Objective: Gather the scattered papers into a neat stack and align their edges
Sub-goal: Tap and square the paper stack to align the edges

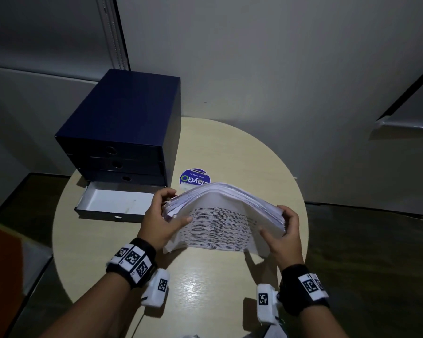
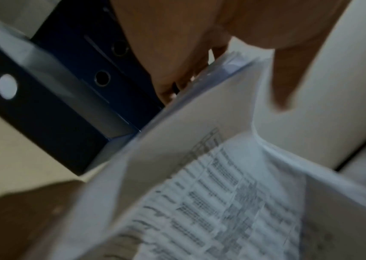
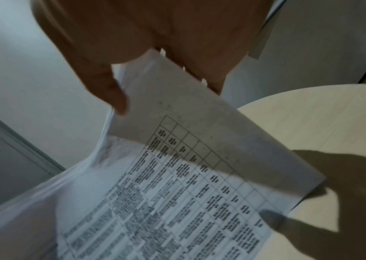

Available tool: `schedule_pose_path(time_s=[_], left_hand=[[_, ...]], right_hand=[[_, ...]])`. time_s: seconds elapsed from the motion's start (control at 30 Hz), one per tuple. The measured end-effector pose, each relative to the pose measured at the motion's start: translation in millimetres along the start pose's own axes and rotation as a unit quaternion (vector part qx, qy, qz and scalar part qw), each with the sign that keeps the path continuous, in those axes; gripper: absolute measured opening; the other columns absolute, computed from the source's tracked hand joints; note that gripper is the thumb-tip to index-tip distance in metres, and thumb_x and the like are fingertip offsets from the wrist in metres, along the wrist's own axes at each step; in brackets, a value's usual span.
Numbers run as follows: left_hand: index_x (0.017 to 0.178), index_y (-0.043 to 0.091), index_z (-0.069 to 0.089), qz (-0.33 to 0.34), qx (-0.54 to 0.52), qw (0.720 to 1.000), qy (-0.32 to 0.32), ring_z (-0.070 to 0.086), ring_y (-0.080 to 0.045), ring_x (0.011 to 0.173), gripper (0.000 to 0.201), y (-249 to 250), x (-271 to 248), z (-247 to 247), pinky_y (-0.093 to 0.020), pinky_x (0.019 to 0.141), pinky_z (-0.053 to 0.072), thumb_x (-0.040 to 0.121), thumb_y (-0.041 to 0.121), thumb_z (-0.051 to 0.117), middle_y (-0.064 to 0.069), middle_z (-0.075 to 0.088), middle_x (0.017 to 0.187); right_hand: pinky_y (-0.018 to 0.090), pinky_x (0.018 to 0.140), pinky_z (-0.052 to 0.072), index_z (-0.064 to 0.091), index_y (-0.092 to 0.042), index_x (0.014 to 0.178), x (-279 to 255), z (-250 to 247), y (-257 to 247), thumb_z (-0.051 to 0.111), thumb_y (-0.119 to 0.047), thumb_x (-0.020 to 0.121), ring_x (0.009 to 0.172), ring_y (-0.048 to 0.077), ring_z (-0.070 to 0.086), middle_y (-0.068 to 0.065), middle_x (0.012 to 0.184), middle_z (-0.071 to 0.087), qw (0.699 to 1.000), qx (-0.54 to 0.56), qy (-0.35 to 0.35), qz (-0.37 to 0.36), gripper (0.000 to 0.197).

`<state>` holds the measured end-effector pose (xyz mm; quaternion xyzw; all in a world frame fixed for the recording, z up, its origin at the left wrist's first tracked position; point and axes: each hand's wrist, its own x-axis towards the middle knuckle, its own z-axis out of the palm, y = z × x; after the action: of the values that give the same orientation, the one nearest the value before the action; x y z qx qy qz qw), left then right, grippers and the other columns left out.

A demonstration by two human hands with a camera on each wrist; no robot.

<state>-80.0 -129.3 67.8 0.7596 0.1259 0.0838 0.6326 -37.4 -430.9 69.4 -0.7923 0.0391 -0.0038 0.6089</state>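
Observation:
A thick stack of white papers (image 1: pixel 220 215) with a printed table on the sheet facing me stands on edge on the round beige table (image 1: pixel 205 284), bowed upward in the middle. My left hand (image 1: pixel 161 215) grips its left end, thumb on the front sheet and fingers behind. My right hand (image 1: pixel 285 234) grips the right end the same way. The left wrist view shows the papers (image 2: pixel 199 184) and my thumb on them. In the right wrist view, thumb and fingers pinch the corner of the printed sheets (image 3: pixel 188 167).
A dark blue drawer unit (image 1: pixel 122 132) stands at the table's back left, its bottom drawer (image 1: pixel 112 201) pulled out and white inside. A round blue and white sticker (image 1: pixel 193 176) lies behind the papers. Walls close in behind; floor lies to the right.

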Motion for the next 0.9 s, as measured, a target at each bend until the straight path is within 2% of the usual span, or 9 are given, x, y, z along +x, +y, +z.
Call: schedule_pose_path(time_s=[0.07,0.13,0.27,0.33,0.43,0.6,0.73,0.8,0.9], left_hand=[[0.113,0.032,0.057,-0.004,0.07,0.997,0.015,0.065,-0.008,0.1,0.046,-6,3,-1,-0.031,0.084,0.056,0.081,0.004,0.075,0.01,0.066,0.109],[0.101,0.03,0.063,-0.026,0.041,0.998,0.041,0.068,-0.017,0.09,0.03,-1,3,1,-0.036,0.074,0.058,0.087,0.005,0.068,0.006,0.072,0.095],[0.091,0.004,0.058,0.004,-0.112,0.992,0.06,0.064,0.004,0.061,0.02,19,-6,6,-0.011,0.053,0.048,0.083,-0.014,0.062,0.011,0.07,0.066],[0.084,0.008,0.055,0.033,-0.102,0.993,0.058,0.06,0.006,0.063,0.026,16,-9,0,-0.011,0.06,0.046,0.077,-0.014,0.065,0.012,0.065,0.069],[0.087,0.017,0.055,0.013,-0.07,0.997,0.029,0.058,-0.002,0.076,0.026,-7,-9,-11,-0.016,0.07,0.046,0.068,0.0,0.06,0.017,0.062,0.08],[0.101,0.015,0.056,0.019,-0.095,0.995,0.024,0.06,-0.002,0.087,0.039,-7,-7,-11,-0.016,0.073,0.05,0.064,0.003,0.061,0.004,0.062,0.097],[0.11,0.008,0.054,0.022,-0.158,0.987,0.023,0.062,-0.002,0.083,0.046,-2,-5,-9,-0.016,0.067,0.051,0.068,0.021,0.07,0.0,0.061,0.099],[0.104,0.01,0.058,0.004,-0.171,0.984,0.042,0.062,-0.001,0.076,0.03,4,-3,-4,-0.018,0.065,0.051,0.079,0.022,0.068,0.001,0.062,0.095],[0.091,0.02,0.063,-0.004,-0.09,0.992,0.093,0.058,-0.011,0.081,0.005,-2,7,-1,-0.034,0.074,0.048,0.092,0.023,0.065,0.006,0.064,0.089]], right_hand=[[0.019,0.071,0.054,0.054,-0.027,0.118,2,-1,4,0.07,0.003,0.086,0.105,0.012,0.061,-0.009,0.11,0.061,1.0,-0.024,-0.002,0.015,0.046],[0.024,0.065,0.05,0.061,-0.028,0.101,4,-4,3,0.065,-0.003,0.09,0.099,0.022,0.065,-0.006,0.098,0.067,0.999,-0.027,0.02,0.03,0.028],[0.019,0.065,0.054,0.065,-0.025,0.101,-2,-11,-6,0.061,0.002,0.092,0.09,0.008,0.068,-0.002,0.097,0.07,0.997,0.066,0.021,0.017,0.029],[0.028,0.073,0.056,0.061,-0.025,0.107,-7,-15,-2,0.059,0.005,0.092,0.094,0.007,0.066,0.0,0.102,0.068,0.998,0.063,0.015,0.009,0.033],[0.044,0.08,0.056,0.056,-0.028,0.107,-14,-13,10,0.056,0.01,0.089,0.103,0.024,0.06,0.006,0.107,0.061,0.997,0.063,-0.011,0.035,0.041],[0.025,0.071,0.05,0.051,-0.029,0.111,-14,-6,9,0.059,0.013,0.084,0.104,0.017,0.057,0.0,0.11,0.056,0.997,0.071,-0.008,0.027,0.05],[0.02,0.065,0.056,0.047,-0.02,0.125,-9,-6,5,0.071,-0.013,0.076,0.098,0.01,0.059,-0.002,0.112,0.055,0.996,0.09,0.015,-0.007,0.054],[0.024,0.068,0.058,0.05,-0.024,0.122,-6,-1,0,0.077,-0.016,0.084,0.098,0.012,0.06,-0.003,0.111,0.056,0.996,0.081,0.039,-0.003,0.047],[0.042,0.074,0.062,0.058,-0.032,0.101,-3,9,-7,0.073,-0.026,0.087,0.099,0.022,0.063,-0.002,0.105,0.061,0.995,0.054,0.083,0.027,0.021]])
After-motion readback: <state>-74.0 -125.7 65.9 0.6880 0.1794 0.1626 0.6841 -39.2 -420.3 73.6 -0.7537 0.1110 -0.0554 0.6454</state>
